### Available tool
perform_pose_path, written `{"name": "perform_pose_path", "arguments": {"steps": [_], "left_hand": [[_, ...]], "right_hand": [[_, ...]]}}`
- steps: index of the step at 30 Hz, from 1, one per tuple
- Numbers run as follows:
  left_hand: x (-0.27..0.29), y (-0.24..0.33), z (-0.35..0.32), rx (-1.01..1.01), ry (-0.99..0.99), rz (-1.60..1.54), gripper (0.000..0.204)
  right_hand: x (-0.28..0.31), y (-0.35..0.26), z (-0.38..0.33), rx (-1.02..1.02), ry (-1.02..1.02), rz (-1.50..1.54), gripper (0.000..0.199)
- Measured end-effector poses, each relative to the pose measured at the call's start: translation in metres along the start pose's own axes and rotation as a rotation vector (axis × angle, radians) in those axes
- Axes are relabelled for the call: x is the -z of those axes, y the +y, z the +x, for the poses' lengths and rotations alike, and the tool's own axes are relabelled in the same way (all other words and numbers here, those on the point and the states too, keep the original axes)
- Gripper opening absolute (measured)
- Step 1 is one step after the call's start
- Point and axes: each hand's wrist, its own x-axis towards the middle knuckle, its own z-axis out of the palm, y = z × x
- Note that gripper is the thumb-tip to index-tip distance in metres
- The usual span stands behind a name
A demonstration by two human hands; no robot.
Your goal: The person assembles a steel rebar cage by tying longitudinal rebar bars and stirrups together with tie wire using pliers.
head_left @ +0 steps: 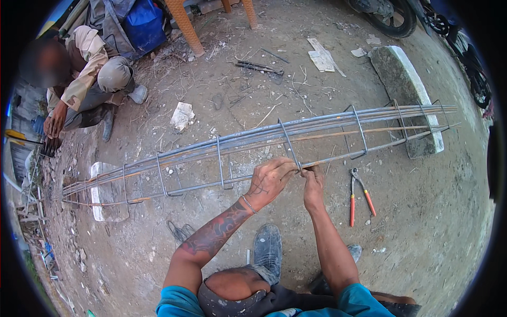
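Observation:
A long rebar cage (pixel 248 138) of grey and rusty steel bars lies across the ground in front of me, with square wire stirrups around it. My left hand (pixel 272 178) is closed, its fingertips pinched at the lower corner of a middle stirrup (pixel 288 138). Right beside it, my right hand (pixel 313 186) is also closed, thumb and fingers pressed together against the near bar; what they pinch is hidden. Both hands meet at this joint. Pincers (pixel 360 196) with red handles lie on the ground to the right of my right hand, slightly spread.
Concrete blocks support the cage at the left (pixel 110 196) and right (pixel 406 95). Another person (pixel 87 79) crouches at far left. Loose wire (pixel 179 231) lies near my left forearm. Beyond the cage are a metal tool (pixel 259 67), an orange chair (pixel 185 26) and a motorcycle wheel (pixel 393 21).

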Motion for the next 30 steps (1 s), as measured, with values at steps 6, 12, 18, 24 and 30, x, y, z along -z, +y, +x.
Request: {"name": "perform_pose_path", "arguments": {"steps": [6,12,18,24,30], "left_hand": [[0.007,-0.001,0.005,0.016,-0.039,-0.035,0.015],[0.008,-0.001,0.02,0.236,-0.167,-0.096,0.012],[0.007,0.004,0.024,0.416,-0.125,-0.207,0.015],[0.002,-0.009,0.024,0.673,-0.158,-0.43,0.013],[0.001,0.007,0.008,0.192,-0.05,-0.104,0.015]], "right_hand": [[-0.027,-0.021,0.0,-0.145,0.056,0.157,0.035],[-0.024,0.003,-0.003,-0.046,0.063,0.319,0.037],[-0.031,-0.009,-0.008,-0.056,0.116,0.27,0.039],[-0.028,-0.007,-0.006,-0.082,0.067,0.287,0.037],[-0.023,-0.005,-0.006,-0.044,0.052,0.31,0.036]]}}
